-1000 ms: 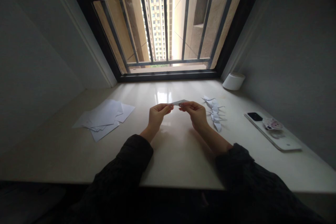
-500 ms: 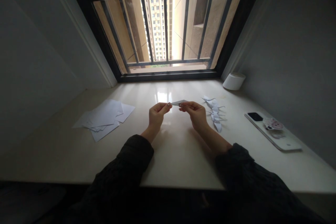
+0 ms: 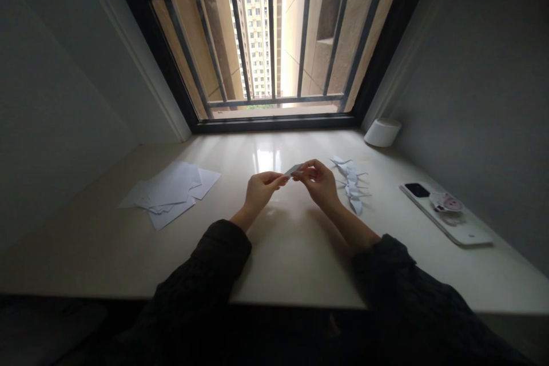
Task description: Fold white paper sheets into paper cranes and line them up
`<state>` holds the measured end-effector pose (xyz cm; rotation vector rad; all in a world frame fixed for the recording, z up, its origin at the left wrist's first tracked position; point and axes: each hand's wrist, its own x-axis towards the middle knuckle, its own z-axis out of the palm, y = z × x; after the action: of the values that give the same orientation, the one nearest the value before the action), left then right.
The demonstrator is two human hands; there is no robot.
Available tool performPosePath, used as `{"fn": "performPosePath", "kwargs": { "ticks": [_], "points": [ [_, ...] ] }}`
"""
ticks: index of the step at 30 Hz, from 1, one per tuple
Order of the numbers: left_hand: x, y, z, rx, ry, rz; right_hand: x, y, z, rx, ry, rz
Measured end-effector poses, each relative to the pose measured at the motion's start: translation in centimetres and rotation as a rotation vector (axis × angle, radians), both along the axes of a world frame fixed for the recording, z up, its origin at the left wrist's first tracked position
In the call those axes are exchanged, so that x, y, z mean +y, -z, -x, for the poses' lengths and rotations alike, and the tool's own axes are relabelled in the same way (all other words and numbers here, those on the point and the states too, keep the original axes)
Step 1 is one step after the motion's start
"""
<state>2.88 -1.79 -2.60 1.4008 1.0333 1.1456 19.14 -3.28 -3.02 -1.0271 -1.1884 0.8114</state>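
A small folded piece of white paper point(image 3: 293, 170) is held up between my two hands, over the middle of the pale counter. My left hand point(image 3: 261, 190) pinches its near left end between thumb and fingers. On the other side, my right hand point(image 3: 317, 179) grips the paper's right part with thumb and forefinger. The fingertips of both hands nearly meet and cover part of the folds. Just right of my right hand lies a row of several folded paper cranes point(image 3: 350, 180), partly overlapping.
Loose white paper sheets point(image 3: 171, 186) lie in a pile at the left. On the right rests a phone point(image 3: 450, 217) with a ring grip on its back. A white cup-like object point(image 3: 382, 132) stands in the back right corner, below the barred window point(image 3: 274, 51).
My left hand has moved slightly right, closer to my right hand. The folded paper has turned, its right end now tilted higher, and my right fingers have shifted upward on it.
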Motion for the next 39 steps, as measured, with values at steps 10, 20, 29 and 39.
{"fn": "performPosePath", "kwargs": {
  "ticks": [10, 20, 29, 39],
  "points": [
    [-0.3, 0.5, -0.5, -0.062, -0.021, 0.102, 0.2, 0.6, 0.5, 0.208, -0.027, 0.118],
    [-0.5, 1.8, -0.7, 0.08, -0.016, -0.099, -0.3, 0.9, 0.9, 0.247, -0.133, 0.307],
    [-0.2, 1.7, -0.8, 0.084, 0.032, -0.117, 0.0, 1.0, 0.4, 0.258, -0.136, 0.327],
    [0.2, 1.9, -0.4, 0.191, 0.055, -0.1, -0.1, 0.8, 0.1, 0.222, -0.112, 0.35]
  ]
}}
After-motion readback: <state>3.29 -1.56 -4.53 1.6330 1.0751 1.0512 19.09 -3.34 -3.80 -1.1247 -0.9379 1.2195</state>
